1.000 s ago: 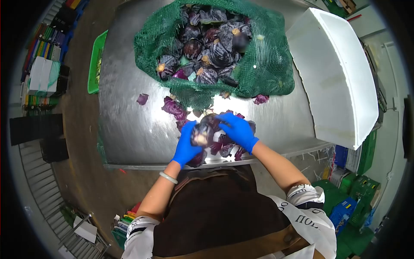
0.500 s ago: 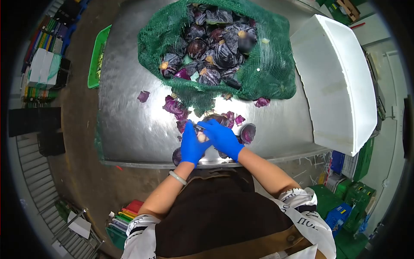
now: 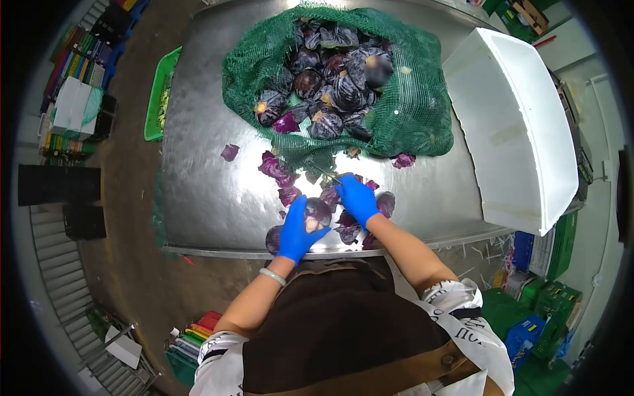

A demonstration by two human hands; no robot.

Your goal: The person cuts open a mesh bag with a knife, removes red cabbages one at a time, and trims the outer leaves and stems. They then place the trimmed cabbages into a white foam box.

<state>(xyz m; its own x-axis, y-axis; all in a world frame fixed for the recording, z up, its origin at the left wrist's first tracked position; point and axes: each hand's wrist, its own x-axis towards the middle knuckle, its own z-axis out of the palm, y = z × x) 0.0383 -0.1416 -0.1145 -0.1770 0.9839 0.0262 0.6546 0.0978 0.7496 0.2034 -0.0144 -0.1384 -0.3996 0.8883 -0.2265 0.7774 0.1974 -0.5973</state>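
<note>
"So, where's the cabbage (image 3: pixel 319 210)?"

"Lower centre of the frame, cupped in the left hand (image 3: pixel 294 232); its pale stem end faces the bottom edge; the right hand (image 3: pixel 358 200) is apart, to its upper right (whether that grip has anything, I can't tell)."

"Containers?"

"Green net bag (image 3: pixel 422 112), upper centre, full of dark cabbages (image 3: pixel 307 84); white box (image 3: pixel 505 125), upper right, contents unclear."

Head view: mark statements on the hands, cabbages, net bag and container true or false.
1. The left hand holds a cabbage. True.
2. The right hand holds that cabbage too. False: the right hand is apart from it, near loose leaves.
3. The green net bag is tied shut. False: the net bag is open, showing cabbages.
4. The white container is right of the bag. True.
5. Both hands are bare. False: both wear blue gloves.
</note>
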